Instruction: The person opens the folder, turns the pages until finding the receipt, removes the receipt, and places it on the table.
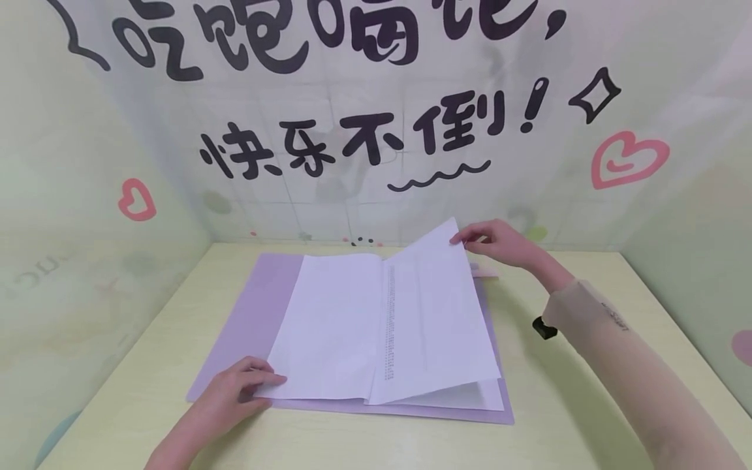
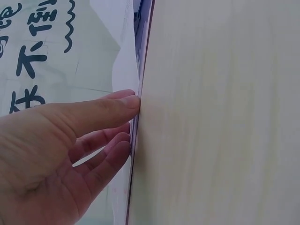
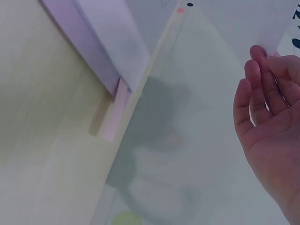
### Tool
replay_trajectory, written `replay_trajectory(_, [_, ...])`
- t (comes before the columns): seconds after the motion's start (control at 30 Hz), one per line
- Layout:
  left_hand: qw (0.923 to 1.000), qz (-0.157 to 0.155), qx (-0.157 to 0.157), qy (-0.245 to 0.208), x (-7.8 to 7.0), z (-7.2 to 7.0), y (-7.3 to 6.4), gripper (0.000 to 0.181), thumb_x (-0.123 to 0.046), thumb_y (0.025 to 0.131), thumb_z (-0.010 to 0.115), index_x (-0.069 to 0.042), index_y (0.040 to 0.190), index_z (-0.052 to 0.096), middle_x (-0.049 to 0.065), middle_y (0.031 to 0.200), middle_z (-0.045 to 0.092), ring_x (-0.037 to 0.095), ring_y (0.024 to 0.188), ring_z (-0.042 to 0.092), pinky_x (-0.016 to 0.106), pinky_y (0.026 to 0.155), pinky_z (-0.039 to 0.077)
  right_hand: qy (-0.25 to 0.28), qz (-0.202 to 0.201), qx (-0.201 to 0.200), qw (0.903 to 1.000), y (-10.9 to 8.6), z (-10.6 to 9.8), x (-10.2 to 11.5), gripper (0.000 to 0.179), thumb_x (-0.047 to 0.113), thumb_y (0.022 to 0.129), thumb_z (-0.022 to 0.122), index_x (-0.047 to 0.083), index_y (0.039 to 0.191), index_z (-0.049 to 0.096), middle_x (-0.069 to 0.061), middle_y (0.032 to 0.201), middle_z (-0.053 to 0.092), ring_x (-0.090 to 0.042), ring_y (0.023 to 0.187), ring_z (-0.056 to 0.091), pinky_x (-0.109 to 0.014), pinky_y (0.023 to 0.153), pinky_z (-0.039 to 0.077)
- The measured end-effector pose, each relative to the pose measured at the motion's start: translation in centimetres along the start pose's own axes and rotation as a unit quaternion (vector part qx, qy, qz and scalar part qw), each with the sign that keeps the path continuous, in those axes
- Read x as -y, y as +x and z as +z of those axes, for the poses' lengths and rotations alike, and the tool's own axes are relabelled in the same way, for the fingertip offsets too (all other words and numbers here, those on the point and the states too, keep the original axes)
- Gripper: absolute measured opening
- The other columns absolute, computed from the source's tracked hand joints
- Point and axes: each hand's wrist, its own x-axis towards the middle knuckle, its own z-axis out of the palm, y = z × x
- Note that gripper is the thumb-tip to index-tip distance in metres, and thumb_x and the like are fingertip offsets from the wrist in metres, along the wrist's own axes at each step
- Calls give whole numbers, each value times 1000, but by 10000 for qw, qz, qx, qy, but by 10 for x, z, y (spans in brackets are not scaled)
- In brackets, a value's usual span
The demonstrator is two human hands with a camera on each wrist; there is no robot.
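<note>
A purple folder (image 1: pixel 276 287) lies open with white pages on it. My left hand (image 1: pixel 226 395) rests at the lower left corner of the left page (image 1: pixel 335 326). In the left wrist view its thumb touches the folder's near edge (image 2: pixel 136 117), and the other fingers lie extended over the page side. My right hand (image 1: pixel 499 243) pinches the top outer corner of a white sheet (image 1: pixel 440 313), also visible in the right wrist view as a pale sheet (image 3: pixel 253 23). That sheet is lifted and tilted, with a column of small print near the fold. More pages show beneath it.
A pink strip (image 3: pixel 117 112) sticks out from under the folder's top right corner. The pale wooden table (image 1: pixel 411 444) meets a back wall sheet (image 1: pixel 282 215) with black lettering and pink hearts. A small black object (image 1: pixel 545 328) sits at the right sleeve.
</note>
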Motion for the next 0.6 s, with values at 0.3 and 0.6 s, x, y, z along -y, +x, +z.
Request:
replay_trajectory(0.3, [9998, -187, 88, -22, -1, 0, 0, 40, -2, 66, 86, -19, 101, 77, -6, 101, 62, 2, 88, 58, 22, 74, 55, 129, -87, -332, 9993, 31, 3, 31, 18, 6, 94, 61, 13, 107, 73, -6, 104, 72, -15, 94, 62, -28, 88, 53])
replay_trajectory(0.6, [9997, -168, 187, 6, 0, 0, 0, 39, -4, 68, 86, -20, 102, 77, -6, 102, 62, 2, 89, 57, 20, 74, 53, 344, -448, -637, 9964, 66, 18, 63, 14, 6, 94, 63, 9, 103, 73, -9, 103, 73, -15, 93, 64, -30, 86, 54])
